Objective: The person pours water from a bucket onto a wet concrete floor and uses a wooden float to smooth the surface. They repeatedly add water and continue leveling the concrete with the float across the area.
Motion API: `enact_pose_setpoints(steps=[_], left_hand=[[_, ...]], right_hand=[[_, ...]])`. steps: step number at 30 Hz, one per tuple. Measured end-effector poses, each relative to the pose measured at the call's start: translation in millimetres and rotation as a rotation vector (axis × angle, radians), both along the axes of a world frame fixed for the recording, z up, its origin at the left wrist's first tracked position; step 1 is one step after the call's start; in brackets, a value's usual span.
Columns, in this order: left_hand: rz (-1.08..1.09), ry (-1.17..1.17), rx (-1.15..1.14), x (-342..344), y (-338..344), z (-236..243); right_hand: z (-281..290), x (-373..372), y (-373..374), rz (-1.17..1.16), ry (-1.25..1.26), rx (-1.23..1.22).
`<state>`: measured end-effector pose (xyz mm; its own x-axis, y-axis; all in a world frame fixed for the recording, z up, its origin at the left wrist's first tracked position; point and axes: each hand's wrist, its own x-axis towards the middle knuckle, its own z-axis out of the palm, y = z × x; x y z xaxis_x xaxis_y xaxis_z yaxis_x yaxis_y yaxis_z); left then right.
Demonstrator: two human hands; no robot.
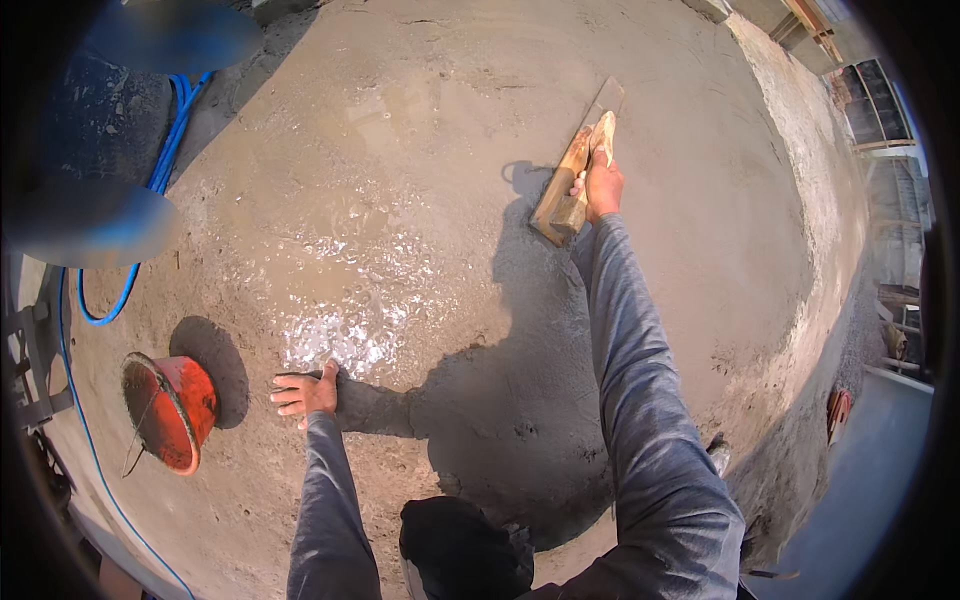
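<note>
My right hand (602, 186) is wrapped round the wooden handle of a long rectangular plastering trowel (553, 214). The trowel is tilted against the wet grey cement surface (690, 220) at the upper right, and its blade reaches away from me. My left hand (307, 392) is spread, with its fingers pointing left, at the lower left of the surface. It holds nothing, and whether its palm presses on the cement I cannot tell. Just beyond it, watery cement (345, 340) glistens in the sun. Shadows of my body and arms fall across the middle.
An orange-red bucket (190, 400) with a wire handle stands left of my left hand. A looped blue hose (165, 165) lies at the upper left, and a thin blue cable (90, 455) runs down the left side. A rough pale strip (800, 190) borders the smoothed cement on the right.
</note>
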<state>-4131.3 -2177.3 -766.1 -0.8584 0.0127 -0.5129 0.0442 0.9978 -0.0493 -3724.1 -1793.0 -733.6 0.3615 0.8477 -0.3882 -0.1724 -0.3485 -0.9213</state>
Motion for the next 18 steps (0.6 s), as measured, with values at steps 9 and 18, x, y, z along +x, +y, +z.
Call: enact_pose_setpoints(steps=[9, 18], left_hand=[[0.023, -0.064, -0.073, 8.1, 18.9, 6.8], [-0.001, -0.020, -0.106, 1.1, 16.3, 6.4]], right_hand=[[-20.2, -126.0, -14.9, 0.627, -0.554, 0.230], [32.4, 43.4, 67.6, 0.063, -0.355, -0.007]])
